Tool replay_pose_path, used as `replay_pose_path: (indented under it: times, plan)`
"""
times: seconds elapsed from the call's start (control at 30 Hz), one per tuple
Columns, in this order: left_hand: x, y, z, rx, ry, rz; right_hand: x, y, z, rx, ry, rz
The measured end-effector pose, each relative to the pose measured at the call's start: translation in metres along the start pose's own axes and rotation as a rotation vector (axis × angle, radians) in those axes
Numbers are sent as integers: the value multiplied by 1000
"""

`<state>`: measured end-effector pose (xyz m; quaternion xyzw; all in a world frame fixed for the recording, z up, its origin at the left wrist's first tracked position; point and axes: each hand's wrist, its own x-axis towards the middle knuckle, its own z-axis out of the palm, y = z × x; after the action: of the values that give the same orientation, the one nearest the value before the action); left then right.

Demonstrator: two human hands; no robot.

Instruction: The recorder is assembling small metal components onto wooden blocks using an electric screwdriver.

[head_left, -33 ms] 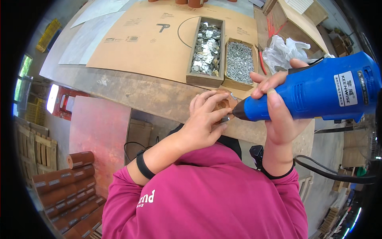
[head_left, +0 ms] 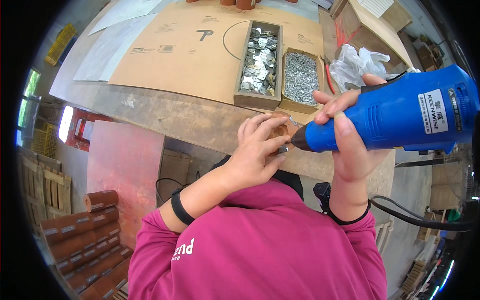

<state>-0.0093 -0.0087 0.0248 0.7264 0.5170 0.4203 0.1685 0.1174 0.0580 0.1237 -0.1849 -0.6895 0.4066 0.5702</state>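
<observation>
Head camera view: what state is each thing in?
Blue electric screwdriver: gripped in right hand; running or not, cannot tell.
Brown round piece: held in left hand, partly covered.
Wooden tray: open, heaped with metal plates.
Cardboard box: open, full of screws.
Plastic bag: crumpled.
Cardboard sheet: flat.
Brown cylinders, lower left: stacked.

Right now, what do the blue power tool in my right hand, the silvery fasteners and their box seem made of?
Blue power tool: probably moulded plastic, smooth and slightly glossy, with vent slots; its dark nose could be rubber or plastic.
Silvery fasteners: likely metal, perhaps plated, since they glint brightly.
Their box: tan, matte and thin-walled, so probably cardboard.
</observation>
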Motion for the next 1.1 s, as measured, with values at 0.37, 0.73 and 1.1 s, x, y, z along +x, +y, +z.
replay_pose_path:
  times: [0.37, 0.73, 1.1]
  plan:
    - [1, -6, 6, 79, 89, -45, 2, 8, 7, 42, -35, 37]
    - [2, -13, 17, -27, 118, -106, 2, 11, 9, 106, -39, 79]
    - [2, -15, 20, -19, 200, -55, 3, 13, 10, 71, -78, 55]
